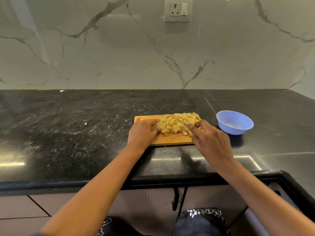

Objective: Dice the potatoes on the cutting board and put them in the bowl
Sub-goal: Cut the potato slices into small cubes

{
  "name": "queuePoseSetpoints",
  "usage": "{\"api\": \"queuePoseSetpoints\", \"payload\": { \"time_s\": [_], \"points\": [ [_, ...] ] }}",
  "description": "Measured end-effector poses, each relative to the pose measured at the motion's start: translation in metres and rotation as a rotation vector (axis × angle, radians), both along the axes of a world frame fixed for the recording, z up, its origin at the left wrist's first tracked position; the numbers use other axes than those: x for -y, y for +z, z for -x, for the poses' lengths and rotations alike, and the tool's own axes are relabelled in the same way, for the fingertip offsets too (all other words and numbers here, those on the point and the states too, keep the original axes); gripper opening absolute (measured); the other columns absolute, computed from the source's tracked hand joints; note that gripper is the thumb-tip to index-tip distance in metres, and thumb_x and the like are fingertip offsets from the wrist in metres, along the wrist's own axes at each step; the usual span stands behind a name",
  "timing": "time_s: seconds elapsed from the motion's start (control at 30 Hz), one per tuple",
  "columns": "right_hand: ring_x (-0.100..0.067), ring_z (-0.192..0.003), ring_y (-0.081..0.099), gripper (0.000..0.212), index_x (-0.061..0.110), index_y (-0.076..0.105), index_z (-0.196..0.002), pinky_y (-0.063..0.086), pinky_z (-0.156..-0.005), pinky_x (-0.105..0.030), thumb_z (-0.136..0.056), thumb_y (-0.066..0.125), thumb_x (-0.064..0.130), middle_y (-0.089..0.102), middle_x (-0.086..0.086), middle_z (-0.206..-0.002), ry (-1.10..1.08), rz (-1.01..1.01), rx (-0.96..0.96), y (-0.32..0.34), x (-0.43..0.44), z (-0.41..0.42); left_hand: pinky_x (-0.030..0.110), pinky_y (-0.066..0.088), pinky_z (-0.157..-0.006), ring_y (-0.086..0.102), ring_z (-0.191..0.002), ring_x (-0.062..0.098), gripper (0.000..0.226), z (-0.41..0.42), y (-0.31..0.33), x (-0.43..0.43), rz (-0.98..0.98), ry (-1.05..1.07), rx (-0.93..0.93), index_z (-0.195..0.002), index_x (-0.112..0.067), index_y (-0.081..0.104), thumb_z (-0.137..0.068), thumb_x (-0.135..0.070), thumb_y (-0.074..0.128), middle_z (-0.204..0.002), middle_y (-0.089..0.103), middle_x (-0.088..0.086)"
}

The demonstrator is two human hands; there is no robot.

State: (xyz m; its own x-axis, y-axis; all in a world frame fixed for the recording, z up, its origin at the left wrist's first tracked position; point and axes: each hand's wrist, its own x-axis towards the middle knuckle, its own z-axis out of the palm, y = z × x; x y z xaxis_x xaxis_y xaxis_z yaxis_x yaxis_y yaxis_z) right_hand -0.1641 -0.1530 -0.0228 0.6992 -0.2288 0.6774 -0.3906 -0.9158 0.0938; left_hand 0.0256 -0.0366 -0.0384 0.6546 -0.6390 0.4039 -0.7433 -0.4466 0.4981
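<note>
A wooden cutting board (170, 140) lies on the black stone counter (68, 133), a little right of centre. On it sits a heap of diced potatoes (177, 124), pale yellow cubes that cover the board's far half from about 11 o'clock round to 3 o'clock. The near strip at 6 o'clock is bare wood.

The left hand (143, 133) rests on the board at 9 o'clock of the heap. Its fingers are stretched out fairly straight, their tips touching the heap's left edge, and it holds nothing. The right hand (209, 140) comes in from 4 o'clock and grips a knife (180, 121). The forefinger lies along the back of the blade and the other fingers are curled round the handle, which is hidden in the fist. The thin blade points toward 10 o'clock and lies across the top of the cubes.

At 3 o'clock of the board, just beside it but apart, stands a small light-blue bowl (221, 122). Its inside shows only pale plastic with a faint sheen, and no potato is in it. All the dice are on the board.

A few small crumbs (85, 123) lie on the counter toward 9 o'clock, well apart from the board. At 12 o'clock, high on the marbled wall, is a wall socket (178, 9) with a switch.
</note>
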Motion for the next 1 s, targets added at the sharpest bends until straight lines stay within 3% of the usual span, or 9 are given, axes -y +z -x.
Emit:
{"api": "queuePoseSetpoints", "payload": {
  "time_s": [0.07,0.13,0.2,0.33,0.5,0.63,0.73,0.87,1.0],
  "points": [
    [-0.017,-0.057,0.056,0.042,0.014,0.071,-0.109,0.026,-0.042,-0.018,-0.070,0.079,0.004,0.065,-0.005,-0.090,0.063,0.037,-0.014,0.003,0.010,0.004,0.034,0.036,-0.108,0.065,-0.096,0.020,0.035,0.004,0.004,-0.001,0.053,-0.015,0.040,-0.128,-0.028,0.059,-0.093,-0.032,0.058,-0.102,0.072,0.003],
    [-0.018,-0.064,0.056,0.044,0.013,0.070,-0.112,0.030,-0.043,-0.019,-0.070,0.078,0.003,0.063,-0.007,-0.092,0.125,0.069,-0.037,0.003,0.018,0.009,0.029,0.030,-0.109,0.053,-0.123,0.016,0.040,0.006,0.005,0.001,0.082,-0.106,0.083,-0.134,-0.025,0.053,-0.094,-0.027,0.057,-0.131,0.059,0.000],
    [-0.019,-0.068,0.056,0.045,0.013,0.070,-0.113,0.033,-0.044,-0.019,-0.070,0.077,0.002,0.063,-0.009,-0.093,0.165,0.103,-0.052,0.002,0.026,0.014,0.028,0.019,-0.114,0.025,-0.142,0.011,0.048,0.006,0.006,0.006,0.042,-0.278,0.143,-0.142,-0.022,0.042,-0.096,-0.029,0.054,-0.151,0.035,-0.001],
    [-0.024,-0.075,0.059,0.048,0.012,0.069,-0.114,0.041,-0.045,-0.025,-0.068,0.079,0.001,0.063,-0.012,-0.097,0.196,0.128,-0.065,0.001,0.034,0.020,0.037,0.004,-0.118,-0.001,-0.145,0.011,0.055,0.002,0.003,0.020,-0.191,-0.501,0.427,-0.147,-0.033,0.022,-0.096,-0.053,0.026,-0.158,0.010,-0.004],
    [-0.024,-0.074,0.058,0.046,0.013,0.068,-0.116,0.043,-0.041,-0.028,-0.072,0.074,0.000,0.061,-0.009,-0.095,0.196,0.083,-0.041,-0.001,0.040,0.028,0.042,-0.001,-0.117,0.010,-0.146,0.014,0.072,0.000,0.002,0.026,-0.251,-0.336,0.504,-0.145,-0.028,0.036,-0.088,-0.058,0.003,-0.156,0.022,-0.005],
    [-0.023,-0.060,0.057,0.040,0.012,0.067,-0.118,0.035,-0.046,-0.024,-0.079,0.069,-0.001,0.059,-0.005,-0.086,0.142,-0.078,0.055,0.004,0.048,0.033,0.041,0.007,-0.116,0.025,-0.143,0.018,0.067,-0.005,-0.001,0.021,-0.066,-0.235,0.390,-0.136,-0.021,0.051,-0.091,-0.055,0.016,-0.150,0.037,0.001],
    [-0.028,-0.053,0.050,0.032,0.014,0.066,-0.119,0.038,-0.046,-0.029,-0.089,0.058,0.006,0.049,0.001,-0.072,0.005,-0.204,0.110,0.014,0.058,0.040,0.038,0.012,-0.115,0.027,-0.142,0.018,0.062,-0.009,-0.003,0.015,0.004,-0.231,0.334,-0.134,-0.021,0.054,-0.092,-0.055,0.023,-0.149,0.039,0.002],
    [-0.029,-0.052,0.039,0.039,0.022,0.061,-0.126,0.036,-0.049,-0.030,-0.091,0.051,0.010,0.041,-0.001,-0.067,-0.242,-0.223,-0.028,0.020,0.060,0.048,0.038,0.014,-0.114,0.027,-0.142,0.016,0.060,-0.012,-0.004,0.009,0.031,-0.213,0.327,-0.133,-0.021,0.054,-0.092,-0.055,0.027,-0.149,0.038,0.001],
    [-0.037,-0.073,0.055,0.043,0.028,0.046,-0.139,0.035,-0.058,-0.031,-0.098,0.039,0.018,0.046,-0.004,-0.084,-0.317,-0.245,-0.192,0.015,0.050,0.048,0.038,0.016,-0.114,0.027,-0.142,0.015,0.061,-0.011,-0.004,0.009,0.018,-0.216,0.307,-0.134,-0.023,0.053,-0.090,-0.056,0.026,-0.149,0.038,0.000]
  ]
}}
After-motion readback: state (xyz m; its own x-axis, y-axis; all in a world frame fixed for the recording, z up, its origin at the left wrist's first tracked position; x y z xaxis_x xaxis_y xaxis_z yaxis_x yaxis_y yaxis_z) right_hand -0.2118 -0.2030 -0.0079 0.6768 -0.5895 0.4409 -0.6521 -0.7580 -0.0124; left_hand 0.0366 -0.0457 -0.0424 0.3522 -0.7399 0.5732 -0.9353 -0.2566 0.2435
